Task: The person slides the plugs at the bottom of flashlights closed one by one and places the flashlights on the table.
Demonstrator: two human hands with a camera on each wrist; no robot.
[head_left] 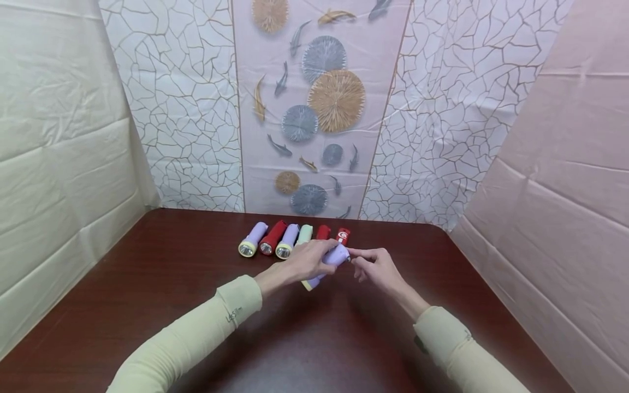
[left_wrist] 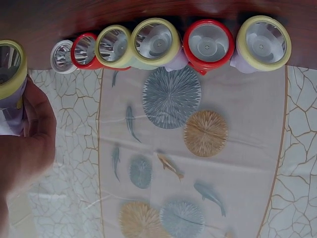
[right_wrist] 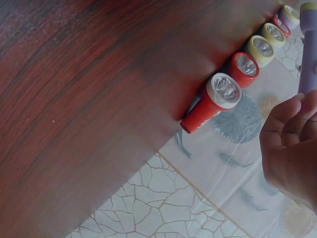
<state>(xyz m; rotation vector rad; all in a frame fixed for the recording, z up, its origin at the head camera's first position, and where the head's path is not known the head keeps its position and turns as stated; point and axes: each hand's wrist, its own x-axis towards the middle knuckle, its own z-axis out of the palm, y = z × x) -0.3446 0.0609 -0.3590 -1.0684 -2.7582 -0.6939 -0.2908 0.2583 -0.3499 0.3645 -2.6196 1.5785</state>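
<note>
A lavender flashlight [head_left: 336, 256] with a pale yellow head rim is gripped by my left hand [head_left: 307, 260] above the table, its head tilted down toward me. At its tail end, my right hand [head_left: 384, 271] has the index finger stretched out to touch it, while the other fingers bend loosely below. A small dark piece shows at that tail, too small to make out. In the right wrist view, the right hand [right_wrist: 292, 134] is at the lower end of the flashlight [right_wrist: 309, 59]. The left wrist view shows its yellow-rimmed lens [left_wrist: 12, 74] beside the left fingers.
Behind the hands, several flashlights lie in a row on the dark wooden table [head_left: 196, 327]: lavender [head_left: 255, 233], red [head_left: 274, 236], another lavender [head_left: 290, 236], pale green [head_left: 305, 233] and red ones [head_left: 343, 236] at the right. Patterned cloth [head_left: 314, 164] hangs along the back edge.
</note>
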